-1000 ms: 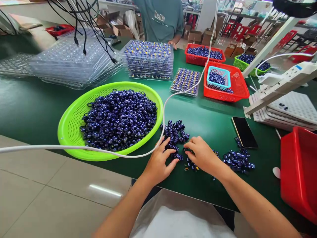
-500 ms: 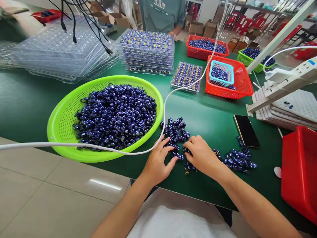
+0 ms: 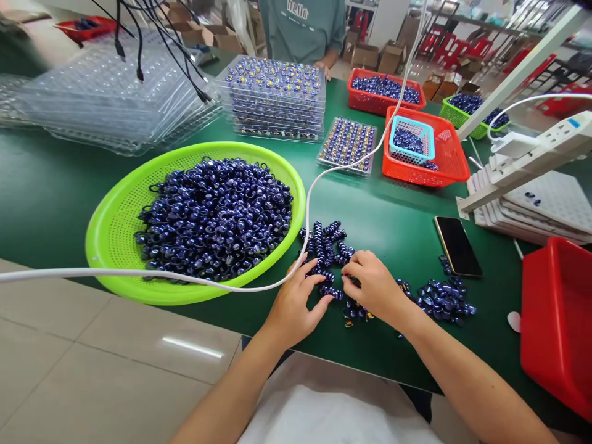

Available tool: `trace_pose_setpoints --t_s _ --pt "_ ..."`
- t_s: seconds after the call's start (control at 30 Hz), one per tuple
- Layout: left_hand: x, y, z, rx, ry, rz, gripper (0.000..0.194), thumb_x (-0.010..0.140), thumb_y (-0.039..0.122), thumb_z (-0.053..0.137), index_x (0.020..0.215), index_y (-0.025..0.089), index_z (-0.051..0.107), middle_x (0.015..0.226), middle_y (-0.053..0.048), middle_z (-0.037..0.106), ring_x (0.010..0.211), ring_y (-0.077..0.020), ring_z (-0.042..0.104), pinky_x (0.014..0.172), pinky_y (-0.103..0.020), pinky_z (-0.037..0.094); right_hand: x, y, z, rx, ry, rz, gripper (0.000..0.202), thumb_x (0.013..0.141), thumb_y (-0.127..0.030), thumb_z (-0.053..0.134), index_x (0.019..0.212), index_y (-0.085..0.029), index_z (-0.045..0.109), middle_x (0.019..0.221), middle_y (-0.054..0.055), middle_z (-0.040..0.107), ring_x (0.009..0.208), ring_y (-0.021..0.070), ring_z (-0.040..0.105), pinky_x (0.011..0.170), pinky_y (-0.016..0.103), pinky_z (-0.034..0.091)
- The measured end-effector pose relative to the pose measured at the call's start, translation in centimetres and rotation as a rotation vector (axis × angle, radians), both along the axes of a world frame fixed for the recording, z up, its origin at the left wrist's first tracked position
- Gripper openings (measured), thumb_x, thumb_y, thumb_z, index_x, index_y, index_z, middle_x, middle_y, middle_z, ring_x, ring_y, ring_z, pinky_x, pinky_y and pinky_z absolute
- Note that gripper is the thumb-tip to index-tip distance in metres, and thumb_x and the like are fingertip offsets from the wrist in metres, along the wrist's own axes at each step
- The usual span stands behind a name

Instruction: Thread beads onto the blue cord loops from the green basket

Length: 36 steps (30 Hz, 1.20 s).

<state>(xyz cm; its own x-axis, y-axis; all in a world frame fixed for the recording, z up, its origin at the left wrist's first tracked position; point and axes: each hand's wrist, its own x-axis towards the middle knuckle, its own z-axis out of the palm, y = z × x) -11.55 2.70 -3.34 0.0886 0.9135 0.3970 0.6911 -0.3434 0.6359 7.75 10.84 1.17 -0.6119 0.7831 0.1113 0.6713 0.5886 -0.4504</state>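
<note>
So my left grip point(image 3: 295, 307) is pretty wide open, thumb well off the fingers, with the fingertips down by the near left side of a bunch of dark blue ring rows point(image 3: 318, 239). Can't see it pinching anything. My right grip point(image 3: 374, 285) is curled in, fingers bent close together at the right edge of those rows. The tips are partly hidden, so I can't tell if there's a piece in them or how far apart they are.

The ring rows sit on the green counter point(image 3: 393, 225), between my grips and a bit beyond them. Just below the right grip there are some small blue and gold bits point(image 3: 350, 316), and off to its right there's a loose blue pile point(image 3: 444, 300), with a phone point(image 3: 458, 245) lying just past that.

Left of my left grip is the big green basket point(image 3: 113, 231), heaped with blue rings point(image 3: 217, 216). A white cord point(image 3: 185, 278) crosses in front of it and runs right by my left fingertips. Filled clear tray point(image 3: 348, 145) is well beyond both grips.
</note>
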Motion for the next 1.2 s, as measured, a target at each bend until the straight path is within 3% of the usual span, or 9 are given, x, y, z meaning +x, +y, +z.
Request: trace_pose_setpoints --t_s 0.07,0.2,0.3,0.47,0.7,0.87,1.0,1.13,1.2 --pt "0.0 -0.1 0.0 0.003 -0.005 -0.001 0.024 0.088 0.025 0.064 0.111 0.018 0.061 0.137 -0.017 0.057 0.142 -0.0333 0.039 0.113 -0.055 0.041 0.6 0.6 0.2 -0.176 0.224 -0.123 0.011 0.085 -0.018 0.056 0.085 -0.02 0.067 0.089 0.006 0.065 0.083 0.0197 0.061 0.077 0.034 0.05" --pt "0.1 -0.2 0.1 0.017 -0.008 -0.008 0.026 0.088 0.023 0.064 0.114 0.018 0.06 0.139 -0.016 0.056 0.143 -0.0331 0.038 0.113 -0.056 0.041 2.4 2.5 0.2 -0.698 0.692 -0.363 0.009 0.079 -0.027 0.062 0.083 -0.019 0.062 0.086 0.005 0.071 0.075 0.0176 0.068 0.067 0.03 0.053" --pt "0.2 0.0 0.6 0.042 0.008 -0.038 0.028 0.089 0.022 0.063 0.116 0.017 0.059 0.139 -0.017 0.056 0.143 -0.0337 0.037 0.113 -0.057 0.041 3.2 4.0 -0.5 -0.834 0.856 -0.421 0.015 0.071 -0.028 0.062 0.082 -0.02 0.055 0.079 0.003 0.068 0.066 0.0153 0.066 0.059 0.028 0.051" --pt "0.6 1.5 2.0 0.042 0.109 -0.134 0.027 0.092 0.02 0.057 0.119 0.015 0.061 0.136 -0.016 0.06 0.139 -0.0349 0.043 0.11 -0.058 0.044 2.9 5.8 -1.4 -0.758 0.686 -0.365 0.02 0.072 -0.029 0.054 0.088 -0.018 0.058 0.07 0.002 0.059 0.06 0.0141 0.057 0.054 0.028 0.044" --pt "1.1 3.5 3.4 0.076 0.153 -0.143 0.029 0.092 0.017 0.055 0.12 0.011 0.062 0.132 -0.018 0.062 0.135 -0.0341 0.047 0.11 -0.058 0.044 2.0 7.3 -2.3 -0.438 0.267 -0.185 0.019 0.067 -0.017 0.07 0.086 -0.021 0.067 0.067 -0.005 0.049 0.065 0.0126 0.044 0.064 0.027 0.033" --pt "0.9 3.0 2.6 0.111 0.069 -0.05 0.026 0.091 0.016 0.057 0.116 0.012 0.063 0.125 -0.018 0.066 0.128 -0.0317 0.055 0.105 -0.054 0.05 1.7 7.4 -3.0 -0.33 0.093 -0.107 0.013 0.075 -0.017 0.066 0.086 -0.021 0.063 0.071 -0.004 0.052 0.066 0.0132 0.046 0.064 0.026 0.032" --pt "1.2 1.9 2.2 0.161 -0.018 -0.016 0.023 0.089 0.013 0.059 0.112 0.015 0.064 0.119 -0.015 0.068 0.121 -0.0287 0.06 0.103 -0.051 0.052 1.6 7.6 -3.1 -0.275 0.03 -0.108 0.013 0.072 -0.018 0.066 0.082 -0.02 0.057 0.071 -0.002 0.054 0.064 0.0135 0.046 0.06 0.026 0.031" --pt "1.8 0.8 2.5 0.193 -0.111 0.007 0.029 0.089 0.011 0.058 0.117 0.018 0.062 0.116 -0.012 0.07 0.114 -0.0257 0.063 0.1 -0.047 0.053 1.6 7.0 -2.4 -0.241 0.026 -0.085 0.01 0.074 -0.015 0.063 0.076 -0.02 0.054 0.065 -0.003 0.054 0.06 0.0126 0.047 0.058 0.025 0.033" --pt "2.2 0.3 2.9 0.126 -0.199 0.021 0.033 0.09 0.013 0.058 0.122 0.019 0.061 0.116 -0.012 0.07 0.109 -0.0246 0.065 0.098 -0.045 0.054 1.8 5.8 -1.7 -0.22 0.046 -0.066 0.009 0.078 -0.017 0.063 0.077 -0.02 0.054 0.065 -0.004 0.054 0.06 0.0121 0.048 0.059 0.024 0.035"
